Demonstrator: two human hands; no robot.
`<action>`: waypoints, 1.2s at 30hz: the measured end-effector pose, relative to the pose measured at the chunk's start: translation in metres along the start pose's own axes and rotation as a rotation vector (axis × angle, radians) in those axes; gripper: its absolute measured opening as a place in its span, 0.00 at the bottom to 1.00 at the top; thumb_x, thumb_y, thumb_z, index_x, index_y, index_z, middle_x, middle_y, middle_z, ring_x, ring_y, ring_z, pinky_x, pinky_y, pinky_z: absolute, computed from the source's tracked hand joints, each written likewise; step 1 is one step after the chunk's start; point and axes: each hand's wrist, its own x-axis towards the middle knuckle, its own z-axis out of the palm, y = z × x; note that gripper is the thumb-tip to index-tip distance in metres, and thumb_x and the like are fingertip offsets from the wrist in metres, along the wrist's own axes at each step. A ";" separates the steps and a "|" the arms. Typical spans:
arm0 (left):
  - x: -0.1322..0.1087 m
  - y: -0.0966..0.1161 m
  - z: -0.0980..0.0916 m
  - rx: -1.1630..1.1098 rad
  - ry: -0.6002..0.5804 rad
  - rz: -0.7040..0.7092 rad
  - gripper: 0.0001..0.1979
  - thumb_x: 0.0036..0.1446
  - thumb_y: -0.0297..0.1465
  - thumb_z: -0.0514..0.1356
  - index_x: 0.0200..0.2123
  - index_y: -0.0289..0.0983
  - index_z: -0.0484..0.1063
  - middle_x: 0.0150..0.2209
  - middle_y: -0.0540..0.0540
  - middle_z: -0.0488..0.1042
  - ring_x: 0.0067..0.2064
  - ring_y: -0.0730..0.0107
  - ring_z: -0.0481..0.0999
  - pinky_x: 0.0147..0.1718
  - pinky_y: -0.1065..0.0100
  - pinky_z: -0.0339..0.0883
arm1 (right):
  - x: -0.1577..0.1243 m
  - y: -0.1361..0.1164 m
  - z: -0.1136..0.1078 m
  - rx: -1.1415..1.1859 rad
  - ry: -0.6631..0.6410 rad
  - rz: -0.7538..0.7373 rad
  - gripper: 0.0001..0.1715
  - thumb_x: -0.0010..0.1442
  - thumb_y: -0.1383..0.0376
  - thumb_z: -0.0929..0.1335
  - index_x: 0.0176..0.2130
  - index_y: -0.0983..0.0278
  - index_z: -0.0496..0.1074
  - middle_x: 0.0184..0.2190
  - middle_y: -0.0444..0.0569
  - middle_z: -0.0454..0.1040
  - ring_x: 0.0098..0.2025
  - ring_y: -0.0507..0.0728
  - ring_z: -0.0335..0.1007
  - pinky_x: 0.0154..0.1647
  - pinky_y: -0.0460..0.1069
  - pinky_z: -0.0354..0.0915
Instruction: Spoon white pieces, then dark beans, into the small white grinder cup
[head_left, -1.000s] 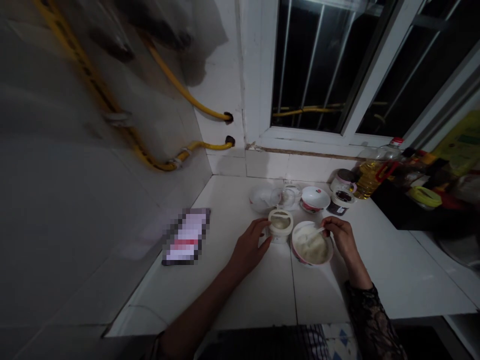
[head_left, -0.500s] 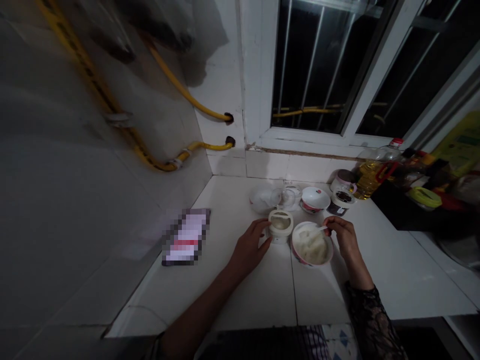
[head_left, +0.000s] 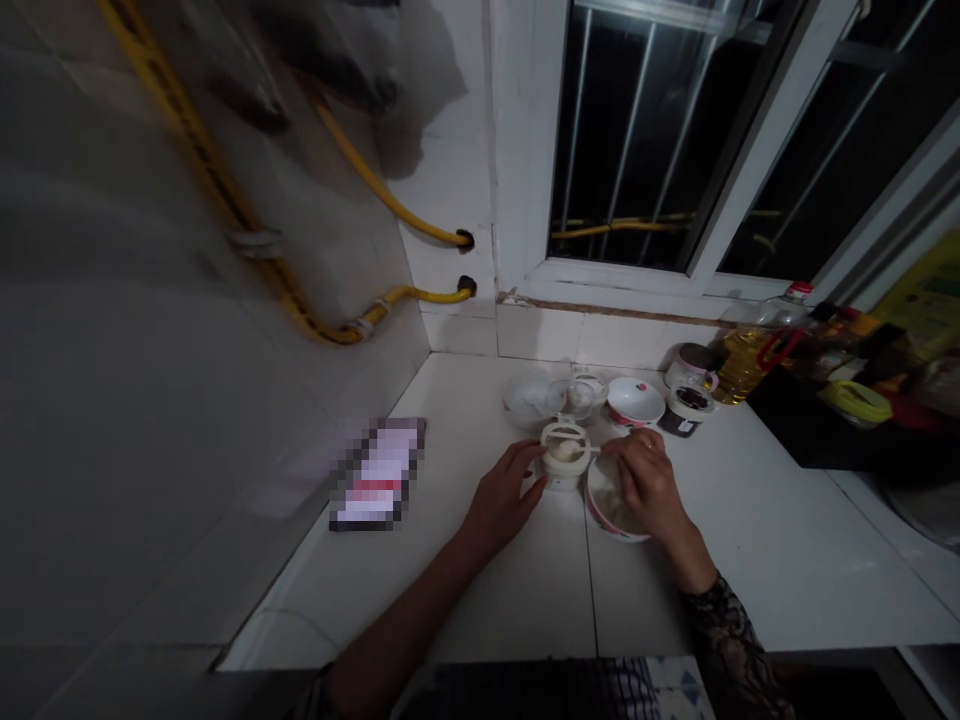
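My left hand (head_left: 504, 492) curls round the left side of a small cream container (head_left: 564, 456) on the white counter. Beside it on the right stands a bowl (head_left: 606, 506) with pale food inside. My right hand (head_left: 646, 482) is over that bowl, pinching a white spoon (head_left: 588, 452) whose tip reaches across to the cream container. My fingers cover most of the spoon handle and much of the bowl.
Behind stand a clear bowl (head_left: 529, 396), a glass jar (head_left: 583, 390), a red-patterned white bowl (head_left: 634, 400), two small jars (head_left: 688, 398) and an oil bottle (head_left: 750, 350). A dark stove (head_left: 825, 425) is at right. A blurred flat object (head_left: 378, 472) lies left. Yellow hoses (head_left: 360, 320) run along the wall.
My right hand has moved left from the bowl's right rim to above the bowl, carrying the spoon toward the cream container. My left hand stays on the container.
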 end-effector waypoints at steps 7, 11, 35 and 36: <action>0.000 0.001 -0.001 -0.018 -0.018 -0.011 0.16 0.61 0.27 0.54 0.53 0.42 0.63 0.52 0.43 0.70 0.49 0.66 0.76 0.38 0.65 0.80 | -0.007 0.003 -0.012 -0.029 0.205 0.148 0.10 0.63 0.63 0.63 0.36 0.59 0.73 0.29 0.49 0.76 0.36 0.60 0.71 0.42 0.55 0.64; 0.000 0.000 -0.001 -0.007 -0.017 -0.024 0.16 0.61 0.27 0.54 0.53 0.42 0.63 0.52 0.43 0.70 0.48 0.66 0.76 0.38 0.65 0.80 | -0.013 0.020 -0.033 0.006 0.227 0.365 0.11 0.61 0.59 0.64 0.33 0.60 0.73 0.27 0.48 0.74 0.35 0.60 0.70 0.40 0.54 0.64; 0.000 0.001 -0.002 -0.011 -0.033 -0.025 0.17 0.60 0.26 0.55 0.52 0.42 0.63 0.52 0.44 0.70 0.49 0.66 0.77 0.39 0.66 0.80 | -0.011 0.034 -0.036 0.308 -0.114 0.666 0.08 0.45 0.62 0.65 0.22 0.62 0.72 0.16 0.41 0.65 0.22 0.53 0.59 0.25 0.47 0.54; 0.000 0.001 -0.002 -0.013 -0.035 -0.029 0.17 0.60 0.27 0.55 0.52 0.42 0.63 0.52 0.44 0.70 0.49 0.66 0.76 0.39 0.66 0.80 | -0.011 0.033 -0.036 0.314 -0.105 0.680 0.08 0.45 0.62 0.64 0.23 0.62 0.72 0.16 0.41 0.65 0.22 0.53 0.59 0.25 0.47 0.54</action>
